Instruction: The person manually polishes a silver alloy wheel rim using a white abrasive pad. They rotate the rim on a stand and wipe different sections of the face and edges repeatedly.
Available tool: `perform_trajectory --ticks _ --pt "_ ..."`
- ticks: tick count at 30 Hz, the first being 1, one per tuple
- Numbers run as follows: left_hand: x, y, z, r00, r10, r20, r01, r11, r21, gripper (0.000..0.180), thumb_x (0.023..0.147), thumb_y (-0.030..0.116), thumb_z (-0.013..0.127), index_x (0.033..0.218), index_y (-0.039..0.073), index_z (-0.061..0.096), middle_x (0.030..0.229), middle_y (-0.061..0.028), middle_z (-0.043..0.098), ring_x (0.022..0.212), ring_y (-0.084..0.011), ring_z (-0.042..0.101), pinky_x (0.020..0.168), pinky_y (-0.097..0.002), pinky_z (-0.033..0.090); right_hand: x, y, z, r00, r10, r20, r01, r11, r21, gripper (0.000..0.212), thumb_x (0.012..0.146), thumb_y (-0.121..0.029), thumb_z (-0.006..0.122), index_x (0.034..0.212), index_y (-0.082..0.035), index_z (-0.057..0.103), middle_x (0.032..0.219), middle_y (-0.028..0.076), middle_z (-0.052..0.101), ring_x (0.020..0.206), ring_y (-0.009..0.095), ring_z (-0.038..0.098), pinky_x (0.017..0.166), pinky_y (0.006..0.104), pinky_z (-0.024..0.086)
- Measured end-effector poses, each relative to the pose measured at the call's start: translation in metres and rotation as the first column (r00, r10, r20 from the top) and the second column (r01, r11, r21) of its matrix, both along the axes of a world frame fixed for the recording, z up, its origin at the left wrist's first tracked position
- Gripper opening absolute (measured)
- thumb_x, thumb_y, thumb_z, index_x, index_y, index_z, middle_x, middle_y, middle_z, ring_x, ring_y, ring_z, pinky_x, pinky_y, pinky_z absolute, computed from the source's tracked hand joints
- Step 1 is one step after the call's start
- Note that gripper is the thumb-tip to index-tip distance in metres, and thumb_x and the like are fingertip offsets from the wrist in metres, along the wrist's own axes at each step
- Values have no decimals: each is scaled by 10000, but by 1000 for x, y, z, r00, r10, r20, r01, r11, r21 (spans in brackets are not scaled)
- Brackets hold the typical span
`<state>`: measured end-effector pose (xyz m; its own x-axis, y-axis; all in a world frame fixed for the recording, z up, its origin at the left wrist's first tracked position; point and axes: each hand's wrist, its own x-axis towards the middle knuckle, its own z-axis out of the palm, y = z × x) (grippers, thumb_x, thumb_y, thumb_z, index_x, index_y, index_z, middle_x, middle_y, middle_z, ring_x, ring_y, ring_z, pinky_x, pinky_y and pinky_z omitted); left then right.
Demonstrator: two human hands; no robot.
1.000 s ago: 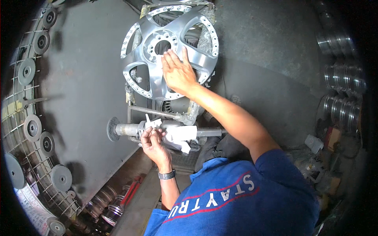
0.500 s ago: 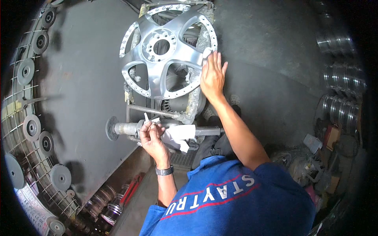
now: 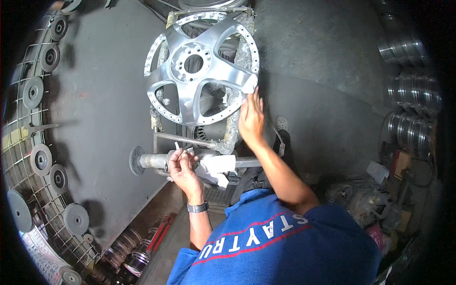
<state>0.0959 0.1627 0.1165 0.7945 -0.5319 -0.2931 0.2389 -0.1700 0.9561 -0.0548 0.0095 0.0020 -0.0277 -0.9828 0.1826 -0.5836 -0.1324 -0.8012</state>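
Observation:
A silver alloy wheel face (image 3: pixel 190 95) with broad spokes and a drilled rim rests tilted on a crusted metal frame (image 3: pixel 232 130). My right hand (image 3: pixel 251 118) is at the rim's right side, its fingers stretched along a white wad (image 3: pixel 250 84) pressed on a spoke end. Whether the wad is paper or cloth is unclear. Closer to me, my left hand (image 3: pixel 184 171), with a watch on the wrist, pinches a thin white stick (image 3: pixel 176 145). It hovers by a horizontal machine shaft (image 3: pixel 153 160) carrying a round disc (image 3: pixel 137 160). White sheets (image 3: pixel 221 164) drape over the machine.
Several grey discs (image 3: pixel 33 92) hang on a wire grid (image 3: pixel 47 194) at the left. Shiny wheel barrels (image 3: pixel 411 90) are stacked at the right, above bags and boxes (image 3: pixel 401 166). More metal rims (image 3: pixel 135 261) lie at the lower left beside a red object (image 3: pixel 161 232).
My right hand and the white wad have moved toward me along the rim. The wheel sits slightly lower in view. My left hand keeps its pinch on the stick.

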Motion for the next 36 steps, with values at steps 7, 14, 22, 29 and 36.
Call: perform_trajectory --ticks 7,14,22,29,36 --pt "-2 -15 7 999 -19 39 20 1000 -17 177 1032 82 603 1194 9 601 1074 -85 652 913 -171 675 763 -298 597 -5 -60 23 874 -303 380 261 952 160 245 1001 -193 646 1140 -8 729 1038 223 747 932 387 742 817 415 560" --pt "-2 -14 1 999 -44 4 44 999 3 193 1035 92 607 1209 9 603 1068 -77 656 922 -163 679 776 -295 598 -5 -31 0 645 -467 605 201 867 455 171 926 -131 787 939 -14 663 830 53 718 710 99 640 593 256 509" --pt "8 -9 -6 1000 6 -3 -6 1000 12 190 1032 95 610 1203 11 608 1079 -72 653 924 -168 687 771 -292 593 -7 -55 -19 624 -531 573 302 840 451 160 947 -131 765 945 -16 654 856 51 705 726 101 586 660 272 462" --pt "16 -17 -6 1000 -24 2 24 1000 -5 183 1029 91 613 1195 13 606 1065 -77 651 904 -160 682 754 -289 592 -15 -100 3 537 -537 650 239 836 493 170 976 -148 729 935 -7 644 857 45 693 752 117 571 683 295 458" --pt "18 -24 -7 999 -18 -31 19 1000 9 196 1021 75 608 1201 -1 592 1035 -86 651 877 -159 671 748 -296 592 14 -23 -7 507 -580 638 249 807 536 136 964 -106 742 912 -39 635 886 39 694 803 117 624 733 287 489"
